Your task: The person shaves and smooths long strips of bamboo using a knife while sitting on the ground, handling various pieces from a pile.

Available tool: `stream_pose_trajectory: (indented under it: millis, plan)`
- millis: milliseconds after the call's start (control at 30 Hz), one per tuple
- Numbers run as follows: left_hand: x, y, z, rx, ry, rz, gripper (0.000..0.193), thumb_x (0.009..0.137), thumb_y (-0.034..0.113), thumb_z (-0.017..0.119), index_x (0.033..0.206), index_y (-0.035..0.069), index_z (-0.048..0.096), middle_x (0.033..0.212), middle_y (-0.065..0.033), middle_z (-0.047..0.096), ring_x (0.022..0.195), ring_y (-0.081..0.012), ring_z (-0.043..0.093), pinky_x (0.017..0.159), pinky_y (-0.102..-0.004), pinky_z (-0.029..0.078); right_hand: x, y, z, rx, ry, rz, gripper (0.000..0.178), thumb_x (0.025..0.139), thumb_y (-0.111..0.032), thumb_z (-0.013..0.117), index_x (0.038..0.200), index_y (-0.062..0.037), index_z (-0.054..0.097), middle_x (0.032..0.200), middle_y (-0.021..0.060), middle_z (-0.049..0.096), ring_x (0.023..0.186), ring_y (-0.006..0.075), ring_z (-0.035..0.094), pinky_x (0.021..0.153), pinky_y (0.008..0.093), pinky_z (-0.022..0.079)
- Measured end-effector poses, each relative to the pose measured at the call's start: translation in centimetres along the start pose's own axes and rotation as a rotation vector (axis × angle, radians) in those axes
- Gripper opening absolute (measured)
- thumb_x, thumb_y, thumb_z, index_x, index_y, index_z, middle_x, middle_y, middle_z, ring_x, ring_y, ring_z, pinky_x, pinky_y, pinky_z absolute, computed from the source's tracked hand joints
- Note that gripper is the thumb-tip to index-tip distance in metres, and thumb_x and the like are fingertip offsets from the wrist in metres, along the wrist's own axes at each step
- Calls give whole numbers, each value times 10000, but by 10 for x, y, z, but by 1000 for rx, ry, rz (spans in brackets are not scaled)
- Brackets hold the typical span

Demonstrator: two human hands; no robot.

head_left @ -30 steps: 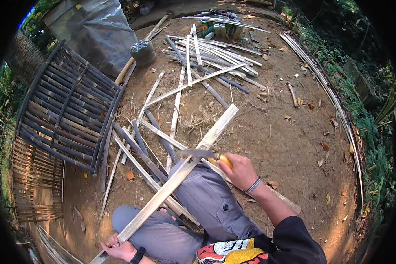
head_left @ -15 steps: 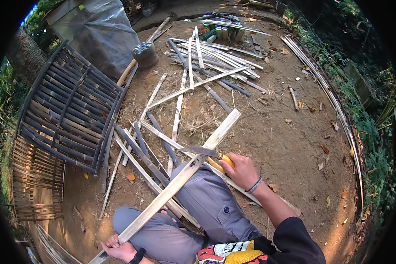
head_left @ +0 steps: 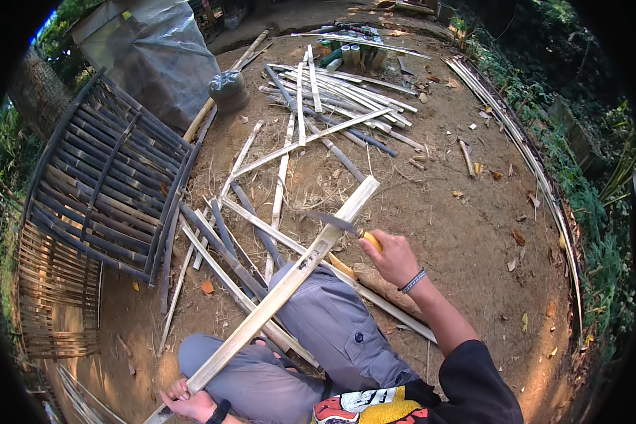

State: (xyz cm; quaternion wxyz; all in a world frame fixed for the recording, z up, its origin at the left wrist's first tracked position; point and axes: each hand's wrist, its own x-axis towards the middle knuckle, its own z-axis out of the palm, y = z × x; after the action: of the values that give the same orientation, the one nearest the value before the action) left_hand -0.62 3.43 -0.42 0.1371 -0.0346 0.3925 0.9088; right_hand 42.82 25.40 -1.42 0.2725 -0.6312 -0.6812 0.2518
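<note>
Spreading under everything, bare ground (head_left: 473, 233): brown, dusty, littered with dry fibres. Listed from where I stand:

Slatted panel (head_left: 104, 173), left: dark round bamboo rods fixed in a frame.
Plastic sheet (head_left: 155, 56), behind the panel: grey, translucent, creased; what it covers is hard to make out.
Lattice (head_left: 56, 283), below the panel: thin tan slats, fading into the dim rim.
Heap (head_left: 346, 88) of split bamboo, farther off: flat lengths, pale and dark, crisscrossed.
Trousers (head_left: 325, 318): grey cloth, buttoned pocket at the thigh.
Shirt (head_left: 473, 381): black sleeve; yellow, red and white print on the front with bold lettering, cut off by the lower edge.
Bamboo strip (head_left: 275, 300): pale, flat, straight-edged, slanting across both legs, far end over the earth, near end cut off from sight. A dark patch near the right knee is too small to tell as writing or stain.
Filled bag (head_left: 230, 92): dark, rounded, contents obscured.
Knife (head_left: 336, 222): yellow handle, metal blade crosswise over the strip's upper part; whether the edge bites, I cannot tell.
Left hand (head_left: 187, 404): fingers curled round the strip's lower part.
Right hand (head_left: 391, 258): fist wrapped about the handle.
Wristband (head_left: 220, 411), left: black.
Bracelet (head_left: 413, 280), right: grey, braided-looking.
</note>
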Motion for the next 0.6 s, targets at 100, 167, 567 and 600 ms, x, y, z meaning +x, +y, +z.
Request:
stream_pose_trajectory:
  millis: [100,167,567,600]
  plan:
    - [2,-2,-2,42,-8,27,404,999,205,370,624,173,224,516,35,173,465,-101,211,523,-248,291,-4,12,15,6,105,-201,388,921,-400,566,850,-19,588,704,194,626,686,391,627,618,465,486]
    - [8,-2,-10,-25,-55,-18,406,999,199,368,621,174,222,512,33,177,465,-100,213,521,-247,287,9,25,14,38,126,-47,390,919,-404,568,849,-22,591,734,195,632,703,385,629,623,458,488]
    - [9,-2,-7,-26,-36,-9,399,990,193,369,620,175,220,513,34,178,465,-100,211,517,-242,280,26,40,9,133,208,79,386,927,-390,560,866,-13,612,689,211,616,670,384,627,605,461,475]
    - [13,0,-12,-20,-61,-12,399,989,193,370,620,175,220,514,34,178,466,-100,211,520,-241,284,18,34,15,122,181,21,388,930,-388,557,854,-10,606,686,211,612,662,379,626,598,458,474]
